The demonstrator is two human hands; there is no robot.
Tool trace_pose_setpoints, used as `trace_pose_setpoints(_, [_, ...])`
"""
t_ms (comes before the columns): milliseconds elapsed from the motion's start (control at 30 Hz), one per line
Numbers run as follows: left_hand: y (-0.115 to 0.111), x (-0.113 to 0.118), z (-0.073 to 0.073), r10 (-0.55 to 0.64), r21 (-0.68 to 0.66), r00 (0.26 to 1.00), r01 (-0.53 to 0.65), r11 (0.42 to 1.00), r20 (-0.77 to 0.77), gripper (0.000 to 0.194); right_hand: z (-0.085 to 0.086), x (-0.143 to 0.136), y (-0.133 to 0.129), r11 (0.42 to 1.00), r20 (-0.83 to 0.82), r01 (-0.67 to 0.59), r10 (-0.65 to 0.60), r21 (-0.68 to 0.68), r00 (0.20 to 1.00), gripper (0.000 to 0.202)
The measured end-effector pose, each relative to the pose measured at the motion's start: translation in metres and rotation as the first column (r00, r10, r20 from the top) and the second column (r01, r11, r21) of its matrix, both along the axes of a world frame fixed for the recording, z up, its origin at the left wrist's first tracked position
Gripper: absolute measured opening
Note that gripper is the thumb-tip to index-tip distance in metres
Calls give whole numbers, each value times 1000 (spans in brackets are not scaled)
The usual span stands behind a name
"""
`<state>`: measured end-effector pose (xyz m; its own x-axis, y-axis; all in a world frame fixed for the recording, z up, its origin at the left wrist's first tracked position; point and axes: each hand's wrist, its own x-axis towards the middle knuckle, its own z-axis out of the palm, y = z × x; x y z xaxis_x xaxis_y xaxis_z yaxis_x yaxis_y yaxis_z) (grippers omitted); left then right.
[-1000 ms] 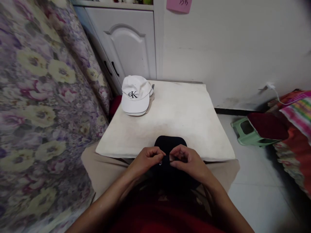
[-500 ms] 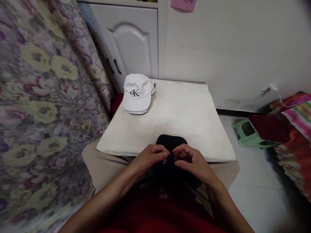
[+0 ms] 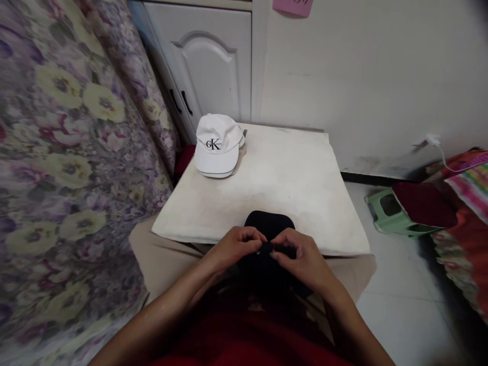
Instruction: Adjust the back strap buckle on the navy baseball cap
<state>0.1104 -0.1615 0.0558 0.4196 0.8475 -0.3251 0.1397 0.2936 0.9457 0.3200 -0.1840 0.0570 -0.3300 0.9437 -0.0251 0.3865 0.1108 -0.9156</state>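
A black cap [image 3: 269, 226] lies at the near edge of the white table [image 3: 290, 178], its back hanging toward my lap. My left hand [image 3: 236, 247] and my right hand [image 3: 299, 254] both pinch the strap at the cap's rear, fingertips almost meeting around a small metal buckle. A white cap [image 3: 217, 145] with a black logo sits at the table's far left corner, well away from both hands.
A floral fabric wall [image 3: 68, 152] runs along the left. A white cabinet door [image 3: 208, 66] stands behind the table. On the floor at right are a green stool [image 3: 385, 211] with a dark red cushion [image 3: 423, 203] and bright striped bedding [image 3: 470, 193].
My fingertips have closed in on the strap's buckle, the gap between the hands shrinking. The view has tilted slightly; the caps have not moved.
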Motion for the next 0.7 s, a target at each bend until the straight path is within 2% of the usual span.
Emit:
trace_pose_setpoints(167, [-1, 1, 0, 20, 36, 999, -18, 999, -42, 16, 1, -1, -1, 997, 87, 14, -21, 74, 996, 14])
trace_pose_setpoints(267, [-1, 0, -1, 30, 44, 999, -28, 999, -39, 15, 0, 0, -1, 998, 73, 37, -41, 55, 996, 15])
trace_pose_setpoints(467, [-1, -2, -1, 31, 21, 1000, -31, 999, -1, 19, -6, 4, 2, 978, -148, 3, -35, -207, 988, 14])
trace_pose_setpoints(600, [-1, -3, 0, 15, 22, 1000, -15, 1000, 6, 17, -11, 10, 4, 933, -324, -99, -20, -347, 946, 20])
trace_pose_setpoints(700, [0, -2, 0, 11, 9, 999, -11, 1000, 42, 19, -14, 15, 6, 905, -417, -179, 1, -386, 909, 23])
